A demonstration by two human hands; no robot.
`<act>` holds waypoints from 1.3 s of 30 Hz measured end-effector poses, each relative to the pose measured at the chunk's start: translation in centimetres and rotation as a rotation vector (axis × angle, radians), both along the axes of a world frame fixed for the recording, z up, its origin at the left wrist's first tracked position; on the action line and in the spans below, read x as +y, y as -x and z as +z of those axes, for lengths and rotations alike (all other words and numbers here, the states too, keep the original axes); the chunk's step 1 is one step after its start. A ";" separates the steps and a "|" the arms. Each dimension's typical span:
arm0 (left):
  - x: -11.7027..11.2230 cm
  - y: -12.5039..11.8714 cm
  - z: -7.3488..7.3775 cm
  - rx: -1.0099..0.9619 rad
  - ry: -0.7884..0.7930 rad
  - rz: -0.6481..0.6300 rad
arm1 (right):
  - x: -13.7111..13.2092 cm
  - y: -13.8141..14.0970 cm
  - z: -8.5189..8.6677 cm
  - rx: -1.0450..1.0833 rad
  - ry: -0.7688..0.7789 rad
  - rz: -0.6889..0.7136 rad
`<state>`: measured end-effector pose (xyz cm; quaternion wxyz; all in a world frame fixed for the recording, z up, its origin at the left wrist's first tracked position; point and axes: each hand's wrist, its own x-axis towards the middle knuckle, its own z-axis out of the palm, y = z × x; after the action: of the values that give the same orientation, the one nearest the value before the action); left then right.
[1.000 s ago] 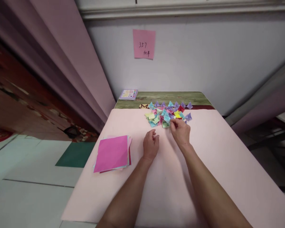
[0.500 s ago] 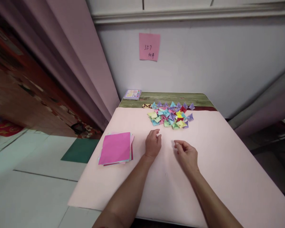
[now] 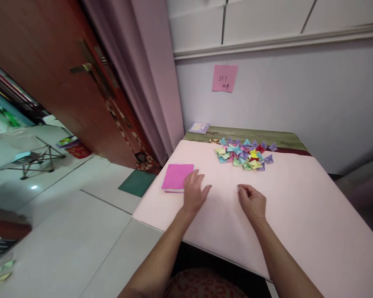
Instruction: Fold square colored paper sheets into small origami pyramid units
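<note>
My left hand (image 3: 194,192) is at the right edge of a stack of square paper sheets (image 3: 176,176), magenta on top. Its fingers are spread, with the thumb apart, and the fingertips overlap the stack's edge in view; whether they touch it I cannot tell. My right hand (image 3: 253,203) rests over the pink table cover, thumb and index finger pinched and the other fingers curled. Anything inside that pinch is too small to make out. Beyond both hands lies a pile of small folded paper pieces (image 3: 243,154) in purple, blue, green, yellow, red and pink.
The table (image 3: 304,215) has a pale pink cover and a green wood-look strip at the back. On its back left corner lies a small stack of printed cards (image 3: 199,127). A pink note (image 3: 224,78) hangs on the wall. To the left are a curtain and a door (image 3: 59,70).
My left hand has moved left to the paper stack and its fingers have spread. The right hand keeps its pinch. The camera view has turned left.
</note>
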<state>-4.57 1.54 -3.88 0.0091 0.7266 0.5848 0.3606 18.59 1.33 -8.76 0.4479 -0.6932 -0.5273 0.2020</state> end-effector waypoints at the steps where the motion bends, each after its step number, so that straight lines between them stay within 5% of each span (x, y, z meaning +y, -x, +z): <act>1: -0.1 1.4 0.0 0.024 0.008 0.062 | -0.1 -0.1 0.0 0.000 -0.010 0.004; 5: -0.5 4.9 -0.8 0.031 0.087 0.190 | -0.3 -0.2 -0.2 -0.023 -0.027 0.015; 12: -1.0 5.4 -2.4 -0.187 0.041 0.214 | -0.7 -0.2 -0.1 -0.048 -0.019 0.020; 20: -0.6 6.8 -1.9 -0.362 0.026 0.201 | -0.9 -0.1 0.1 -0.059 -0.002 0.024; 25: -0.3 6.8 -0.6 -0.181 -0.083 0.151 | -0.7 -0.2 -0.4 -0.053 -0.011 0.016; 28: -0.4 4.6 0.1 -0.014 -0.202 0.010 | -0.5 -0.2 -0.9 -0.039 -0.019 0.009; 33: 0.0 -0.8 -0.9 0.129 -0.258 -0.461 | -0.5 0.4 -0.8 -0.023 -0.081 0.011; 39: 2.8 -3.5 -3.0 -0.026 -0.071 -0.636 | -0.7 1.4 0.0 -0.224 -0.217 -0.100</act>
<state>-1.04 4.35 -6.92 0.1033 0.8682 0.3152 0.3690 17.22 0.59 -8.79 0.4679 -0.6842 -0.5578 0.0427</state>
